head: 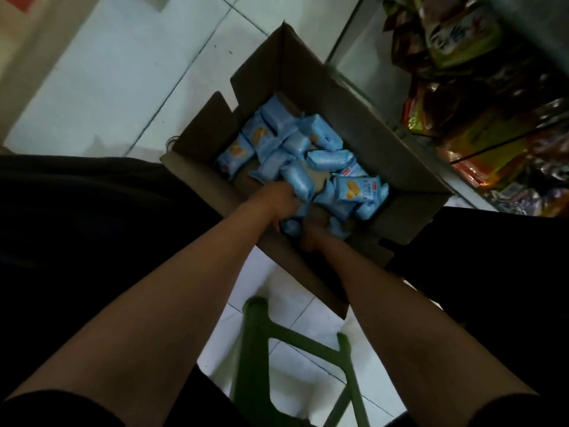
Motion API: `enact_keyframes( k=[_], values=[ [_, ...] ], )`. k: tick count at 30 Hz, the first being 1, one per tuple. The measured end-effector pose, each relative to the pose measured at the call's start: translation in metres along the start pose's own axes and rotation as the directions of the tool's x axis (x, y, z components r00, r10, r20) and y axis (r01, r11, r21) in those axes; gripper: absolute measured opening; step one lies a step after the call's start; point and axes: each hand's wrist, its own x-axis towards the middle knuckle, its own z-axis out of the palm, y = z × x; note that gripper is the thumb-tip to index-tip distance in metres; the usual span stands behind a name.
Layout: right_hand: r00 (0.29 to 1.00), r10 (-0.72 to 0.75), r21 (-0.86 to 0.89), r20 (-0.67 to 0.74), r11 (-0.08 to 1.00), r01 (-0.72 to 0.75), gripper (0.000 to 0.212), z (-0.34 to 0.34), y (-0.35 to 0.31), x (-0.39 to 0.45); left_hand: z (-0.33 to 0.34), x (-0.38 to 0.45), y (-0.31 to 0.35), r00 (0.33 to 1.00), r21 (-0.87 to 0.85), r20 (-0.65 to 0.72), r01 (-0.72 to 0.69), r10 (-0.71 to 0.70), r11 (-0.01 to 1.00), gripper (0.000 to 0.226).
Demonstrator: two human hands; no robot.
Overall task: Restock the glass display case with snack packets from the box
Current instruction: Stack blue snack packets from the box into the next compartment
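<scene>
An open brown cardboard box (363,118) stands on the tiled floor with several light blue snack packets (329,158) lying loose inside. Both my arms reach down into its near end. My left hand (277,200) grips a blue packet (300,183) by its near end. My right hand (312,238) is curled low among the packets at the box's near wall; a blue packet (291,228) lies right at it, and its fingers are hidden. The glass display case (354,41) rises at the right, just beyond the box.
Colourful snack bags (462,50) fill the case's shelves at the upper right. A green plastic stool (295,343) stands below the box, between my arms. My dark-clothed knees flank the box on both sides. Pale floor tiles (123,72) spread to the upper left.
</scene>
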Motion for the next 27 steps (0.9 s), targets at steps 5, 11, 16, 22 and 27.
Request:
enact_keyframes(
  k=[5, 11, 16, 22, 27],
  values=[
    [0.995, -0.046, 0.258, 0.086, 0.966, 0.023, 0.082, -0.015, 0.001, -0.012, 0.000, 0.002, -0.010, 0.996, -0.150, -0.066, 0.042, -0.053, 0.988, 0.033],
    [1.000, 0.004, 0.872, 0.019, 0.489, -0.019, 0.017, -0.087, -0.004, -0.058, -0.018, 0.000, -0.011, 0.863, -0.591, -0.442, -0.077, -0.243, 0.803, 0.017],
    [0.996, -0.020, 0.985, -0.086, -0.154, 0.081, 0.036, -0.145, -0.007, -0.082, -0.037, -0.009, 0.008, 0.950, -0.961, -0.153, -0.080, -0.271, 0.263, 0.036],
    [0.943, 0.073, 0.802, -0.325, 0.549, 0.234, 0.021, -0.151, -0.023, -0.086, -0.038, -0.007, 0.007, 0.999, -0.996, -0.025, -0.022, -0.038, 0.086, 0.019],
    [0.899, 0.087, -0.074, -0.429, 0.989, -0.132, 0.053, -0.129, 0.027, -0.043, -0.035, 0.006, -0.012, 0.996, -0.986, -0.031, -0.016, -0.088, 0.166, 0.038]
  ],
)
